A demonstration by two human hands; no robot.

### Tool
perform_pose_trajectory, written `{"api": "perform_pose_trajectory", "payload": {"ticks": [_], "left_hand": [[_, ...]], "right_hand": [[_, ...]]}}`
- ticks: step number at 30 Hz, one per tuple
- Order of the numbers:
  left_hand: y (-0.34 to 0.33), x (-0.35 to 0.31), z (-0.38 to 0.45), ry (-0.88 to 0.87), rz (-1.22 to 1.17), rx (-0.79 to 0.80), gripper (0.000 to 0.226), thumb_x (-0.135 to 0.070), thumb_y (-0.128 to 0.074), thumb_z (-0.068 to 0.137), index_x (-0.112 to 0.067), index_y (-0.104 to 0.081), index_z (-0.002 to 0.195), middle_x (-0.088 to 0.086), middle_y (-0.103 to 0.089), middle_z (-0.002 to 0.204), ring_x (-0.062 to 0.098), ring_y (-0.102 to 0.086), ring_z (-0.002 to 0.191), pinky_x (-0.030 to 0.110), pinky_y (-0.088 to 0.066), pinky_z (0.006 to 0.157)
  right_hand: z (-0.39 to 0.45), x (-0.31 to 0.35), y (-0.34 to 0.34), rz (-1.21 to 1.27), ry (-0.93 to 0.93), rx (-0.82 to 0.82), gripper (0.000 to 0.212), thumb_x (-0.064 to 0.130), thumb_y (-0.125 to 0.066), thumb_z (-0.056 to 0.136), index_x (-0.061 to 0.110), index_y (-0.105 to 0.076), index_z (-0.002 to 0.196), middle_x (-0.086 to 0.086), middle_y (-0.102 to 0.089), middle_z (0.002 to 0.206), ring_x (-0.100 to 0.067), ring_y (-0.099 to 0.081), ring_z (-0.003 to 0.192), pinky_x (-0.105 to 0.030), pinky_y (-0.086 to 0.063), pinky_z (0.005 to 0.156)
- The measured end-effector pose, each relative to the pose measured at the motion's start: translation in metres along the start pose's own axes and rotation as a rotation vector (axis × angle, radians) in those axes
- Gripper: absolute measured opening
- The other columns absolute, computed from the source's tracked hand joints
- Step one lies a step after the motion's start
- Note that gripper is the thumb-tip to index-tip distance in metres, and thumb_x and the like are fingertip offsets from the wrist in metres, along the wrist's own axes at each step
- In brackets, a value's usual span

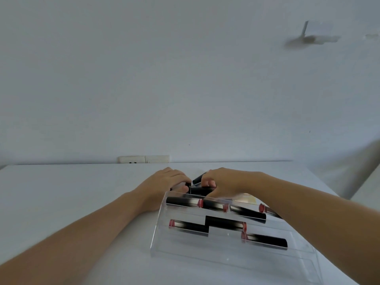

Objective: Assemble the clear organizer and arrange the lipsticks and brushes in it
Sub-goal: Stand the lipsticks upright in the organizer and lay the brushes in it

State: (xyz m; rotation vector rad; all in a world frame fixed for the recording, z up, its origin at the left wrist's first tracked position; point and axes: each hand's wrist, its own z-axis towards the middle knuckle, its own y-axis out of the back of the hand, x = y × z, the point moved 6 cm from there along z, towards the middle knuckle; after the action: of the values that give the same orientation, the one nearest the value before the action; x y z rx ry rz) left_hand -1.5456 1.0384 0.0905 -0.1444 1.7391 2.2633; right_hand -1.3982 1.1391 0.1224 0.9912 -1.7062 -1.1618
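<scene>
One white bench (61,192) carries our clear organizer (226,254) at five o'clock, with lipsticks (226,222) lying in its rows. At its twelve o'clock edge, our left hand (164,182) and right hand (228,182) curl around black tubes (200,190).

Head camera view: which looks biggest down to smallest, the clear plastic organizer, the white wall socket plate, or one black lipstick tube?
1. Clear plastic organizer, by far the largest.
2. White wall socket plate.
3. Black lipstick tube.
The last two look close, and the plate sits farther away, so that order is unsure.
</scene>
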Motion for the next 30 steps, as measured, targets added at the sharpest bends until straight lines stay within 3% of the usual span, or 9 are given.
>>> {"api": "perform_pose_trajectory", "payload": {"ticks": [5, 11, 14, 16, 19, 23, 25, 27, 30], "left_hand": [[-0.005, 0.011, -0.001, 0.052, 0.162, -0.004, 0.047, -0.073, -0.014, 0.098, -0.044, -0.051, 0.102, -0.023, -0.046, 0.104, 0.005, -0.043, 0.093, 0.027, -0.038, 0.086], [0.003, 0.008, -0.005, 0.083, 0.223, 0.078, 0.064, -0.086, 0.001, 0.084, -0.036, -0.040, 0.085, -0.015, -0.042, 0.084, 0.006, -0.044, 0.076, 0.026, -0.030, 0.066], [0.008, 0.007, -0.011, 0.077, 0.271, 0.100, 0.068, -0.087, 0.001, 0.081, -0.031, -0.037, 0.081, -0.014, -0.042, 0.077, 0.002, -0.042, 0.069, 0.024, -0.028, 0.061], [0.012, 0.007, -0.016, 0.077, 0.342, 0.078, 0.069, -0.084, 0.003, 0.080, -0.028, -0.037, 0.080, -0.013, -0.041, 0.073, 0.011, -0.046, 0.068, 0.028, -0.027, 0.059], [0.022, 0.020, -0.028, 0.186, 0.339, -0.030, 0.075, -0.089, -0.001, 0.075, -0.024, -0.039, 0.073, -0.012, -0.048, 0.065, 0.014, -0.050, 0.061, 0.030, -0.029, 0.054], [0.049, 0.037, -0.057, 0.410, 0.044, -0.335, 0.074, -0.086, -0.024, 0.077, -0.022, -0.061, 0.072, -0.010, -0.067, 0.064, 0.011, -0.060, 0.060, 0.033, -0.044, 0.057], [0.062, 0.023, -0.070, 0.374, -0.106, -0.488, 0.061, -0.079, -0.033, 0.084, -0.028, -0.066, 0.076, -0.021, -0.071, 0.071, 0.004, -0.064, 0.060, 0.035, -0.049, 0.058], [0.070, -0.010, -0.073, 0.279, -0.180, -0.529, 0.051, -0.075, -0.040, 0.089, -0.032, -0.064, 0.078, -0.017, -0.073, 0.073, 0.014, -0.070, 0.065, 0.039, -0.054, 0.059], [0.073, -0.076, -0.072, 0.045, -0.008, -0.542, 0.066, -0.077, -0.039, 0.091, -0.018, -0.055, 0.066, -0.006, -0.056, 0.058, 0.020, -0.054, 0.054, 0.034, -0.044, 0.048]], "right_hand": [[0.004, 0.004, -0.001, -0.055, 0.034, 0.006, 0.022, 0.046, -0.056, 0.094, 0.025, -0.058, 0.102, 0.003, -0.063, 0.102, -0.020, -0.058, 0.091, -0.040, -0.051, 0.083], [-0.002, 0.004, 0.005, 0.024, 0.028, -0.006, 0.024, 0.041, -0.057, 0.097, 0.022, -0.062, 0.109, 0.002, -0.065, 0.106, -0.017, -0.059, 0.092, -0.037, -0.049, 0.082], [-0.014, -0.001, 0.019, 0.079, 0.014, -0.060, 0.019, 0.040, -0.056, 0.098, 0.022, -0.062, 0.103, 0.004, -0.064, 0.092, -0.009, -0.055, 0.076, -0.028, -0.041, 0.067], [-0.033, -0.007, 0.034, 0.127, -0.009, -0.129, 0.016, 0.040, -0.056, 0.099, 0.026, -0.061, 0.094, 0.006, -0.063, 0.084, -0.007, -0.054, 0.071, -0.025, -0.040, 0.065], [-0.078, -0.023, 0.053, 0.225, -0.061, -0.293, 0.014, 0.043, -0.057, 0.095, 0.033, -0.061, 0.087, 0.006, -0.066, 0.078, -0.005, -0.057, 0.066, -0.026, -0.044, 0.065], [-0.150, -0.036, 0.051, 0.230, -0.142, -0.496, 0.019, 0.058, -0.054, 0.085, 0.040, -0.059, 0.089, 0.012, -0.062, 0.077, -0.005, -0.053, 0.062, -0.027, -0.042, 0.059], [-0.175, -0.029, 0.038, 0.161, -0.146, -0.497, 0.022, 0.060, -0.054, 0.085, 0.039, -0.059, 0.092, 0.014, -0.060, 0.080, -0.006, -0.055, 0.070, -0.029, -0.045, 0.063], [-0.189, -0.018, 0.023, 0.087, -0.133, -0.473, 0.020, 0.058, -0.055, 0.087, 0.039, -0.061, 0.092, 0.016, -0.060, 0.085, -0.003, -0.056, 0.080, -0.025, -0.046, 0.067], [-0.198, -0.003, 0.014, -0.067, -0.089, -0.502, 0.020, 0.052, -0.054, 0.090, 0.036, -0.063, 0.095, 0.018, -0.054, 0.087, -0.002, -0.049, 0.086, -0.017, -0.037, 0.071]]}}
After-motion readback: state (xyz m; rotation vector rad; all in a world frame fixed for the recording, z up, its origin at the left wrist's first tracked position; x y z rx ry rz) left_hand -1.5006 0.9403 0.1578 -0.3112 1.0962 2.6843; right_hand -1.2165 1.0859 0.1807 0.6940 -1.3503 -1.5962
